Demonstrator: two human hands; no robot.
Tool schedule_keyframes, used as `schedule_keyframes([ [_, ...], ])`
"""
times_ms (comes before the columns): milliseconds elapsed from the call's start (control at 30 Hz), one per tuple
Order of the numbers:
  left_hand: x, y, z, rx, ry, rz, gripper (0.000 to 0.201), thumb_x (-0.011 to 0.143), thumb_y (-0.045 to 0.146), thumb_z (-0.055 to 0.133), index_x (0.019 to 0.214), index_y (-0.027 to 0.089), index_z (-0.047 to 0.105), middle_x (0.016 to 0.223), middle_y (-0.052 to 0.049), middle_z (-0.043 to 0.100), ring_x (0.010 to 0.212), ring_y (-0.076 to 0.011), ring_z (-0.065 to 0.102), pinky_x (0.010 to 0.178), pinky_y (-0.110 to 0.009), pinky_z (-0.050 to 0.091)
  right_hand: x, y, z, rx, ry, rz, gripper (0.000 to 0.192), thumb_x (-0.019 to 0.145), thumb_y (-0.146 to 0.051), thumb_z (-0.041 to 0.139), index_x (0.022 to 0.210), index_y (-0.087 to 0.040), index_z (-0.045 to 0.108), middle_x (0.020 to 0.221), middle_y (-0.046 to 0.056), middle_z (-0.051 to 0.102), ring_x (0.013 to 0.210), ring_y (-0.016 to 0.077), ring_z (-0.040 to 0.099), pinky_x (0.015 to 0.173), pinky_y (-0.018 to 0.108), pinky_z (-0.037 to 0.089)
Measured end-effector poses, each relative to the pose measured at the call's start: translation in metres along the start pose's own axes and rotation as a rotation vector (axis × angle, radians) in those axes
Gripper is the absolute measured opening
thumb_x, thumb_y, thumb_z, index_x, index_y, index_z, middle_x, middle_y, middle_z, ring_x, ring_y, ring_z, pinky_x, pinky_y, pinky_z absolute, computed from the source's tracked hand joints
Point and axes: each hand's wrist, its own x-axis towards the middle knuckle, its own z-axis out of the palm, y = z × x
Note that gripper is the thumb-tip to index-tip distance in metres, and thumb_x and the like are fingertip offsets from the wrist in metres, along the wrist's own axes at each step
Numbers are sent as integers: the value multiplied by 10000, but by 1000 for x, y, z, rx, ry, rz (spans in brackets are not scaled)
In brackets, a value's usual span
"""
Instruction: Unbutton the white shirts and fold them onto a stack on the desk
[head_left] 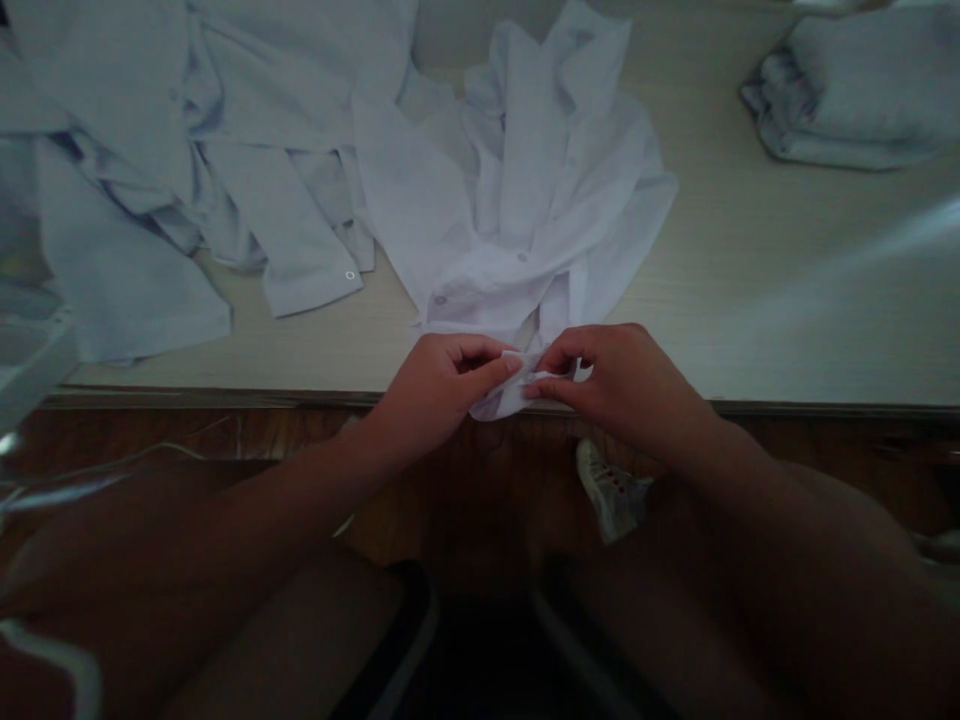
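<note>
A white buttoned shirt (427, 190) lies loosely bunched on the table, its lower part drawn to the front edge. My left hand (457, 385) pinches a small folded part of this shirt between thumb and fingers. Close beside it, my right hand (600, 365) also pinches the fabric, thumb below and fingers above. A flap of the cloth hangs between the two hands, just over the edge. Small round buttons show on the shirt behind them. The fingertips partly hide the piece being held.
More white garments (135, 230) lie heaped at the left of the pale table (750, 290). A folded stack of white cloth (870, 90) sits at the back right. At far left stands a pale plastic-looking object (37, 350). A shoe (611, 490) shows below the table edge.
</note>
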Motion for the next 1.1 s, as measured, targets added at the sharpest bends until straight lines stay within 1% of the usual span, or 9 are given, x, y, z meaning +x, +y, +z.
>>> schedule_keyframes([
  [167, 2, -1, 2, 81, 18, 78, 232, 858, 357, 655, 882, 178, 799, 790, -15, 767, 688, -140, 645, 630, -221, 478, -3, -2, 5, -68, 47, 11, 150, 813, -334, 761, 771, -195, 721, 763, 20, 711, 683, 159, 605, 659, 280, 386],
  [267, 2, -2, 4, 99, 37, 113, 224, 846, 366, 674, 876, 178, 792, 799, -22, 769, 708, -148, 657, 640, -226, 487, -5, -3, 7, -90, 65, 15, 142, 822, -325, 746, 778, -197, 705, 774, 22, 707, 696, 164, 606, 664, 282, 384],
  [400, 2, -2, 7, 81, 96, 96, 231, 809, 383, 712, 867, 166, 767, 779, -36, 759, 694, -151, 656, 627, -230, 492, -7, -5, 6, -48, 112, 24, 130, 816, -307, 747, 822, -197, 680, 771, 17, 699, 698, 166, 603, 652, 277, 375],
  [467, 2, -2, 9, 76, 99, 81, 235, 813, 384, 705, 863, 162, 761, 777, -41, 756, 685, -150, 652, 623, -232, 494, -8, -6, 6, -17, 122, 7, 124, 815, -294, 749, 833, -197, 673, 777, 15, 699, 701, 166, 602, 649, 274, 371],
  [600, 3, -2, 10, 80, 69, 69, 234, 833, 370, 672, 872, 160, 766, 773, -38, 753, 675, -142, 642, 618, -226, 486, -9, -6, 6, 0, 118, -16, 96, 812, -266, 752, 821, -199, 684, 783, 15, 702, 703, 163, 597, 649, 274, 361],
  [800, 3, -1, 10, 53, 24, 47, 252, 841, 384, 661, 896, 163, 770, 791, -31, 756, 665, -137, 635, 606, -222, 481, -10, -5, 2, -8, 101, 50, 142, 790, -316, 775, 788, -196, 700, 726, 9, 687, 631, 146, 557, 610, 276, 333],
  [867, 2, -1, 11, 54, 35, 55, 256, 834, 393, 672, 896, 166, 772, 810, -35, 761, 694, -145, 646, 628, -229, 491, -10, -5, 0, -3, 84, 70, 161, 786, -337, 777, 772, -195, 703, 715, 9, 682, 620, 143, 550, 603, 277, 330],
  [1000, 1, -2, 13, 51, 102, 91, 256, 817, 401, 696, 879, 165, 774, 833, -46, 766, 741, -159, 664, 663, -239, 508, -9, -4, 0, -20, 68, 87, 158, 782, -335, 774, 755, -194, 710, 706, 15, 681, 617, 146, 553, 605, 283, 340],
  [1100, 1, -1, 14, 53, 102, 95, 247, 810, 398, 705, 867, 169, 778, 808, -42, 764, 723, -159, 664, 648, -237, 507, -9, -4, 0, -17, 68, 75, 150, 786, -334, 769, 762, -196, 714, 715, 20, 689, 620, 150, 558, 604, 283, 346],
])
